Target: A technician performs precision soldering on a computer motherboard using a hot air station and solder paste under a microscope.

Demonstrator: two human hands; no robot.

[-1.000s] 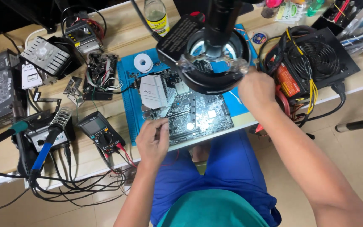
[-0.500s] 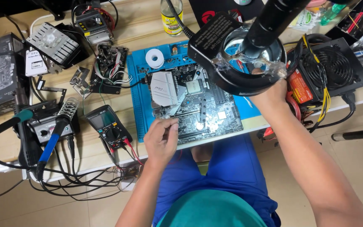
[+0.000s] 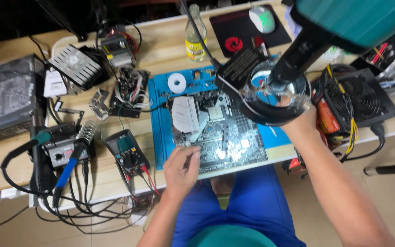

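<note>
Gripping magnifier lamp [image 3: 275, 98]: right hand [image 3: 300, 121] | left hand [image 3: 181, 167] curled on motherboard [image 3: 220, 132]

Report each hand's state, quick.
Left hand: fingers curled, resting on the circuit board edge; anything pinched cannot be told.
Right hand: gripping the ring magnifier lamp.

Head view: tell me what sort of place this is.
Most likely an electronics repair bench. A bare circuit board lies on a blue work mat, with a multimeter and a soldering station to its left, on a wooden table.
</note>
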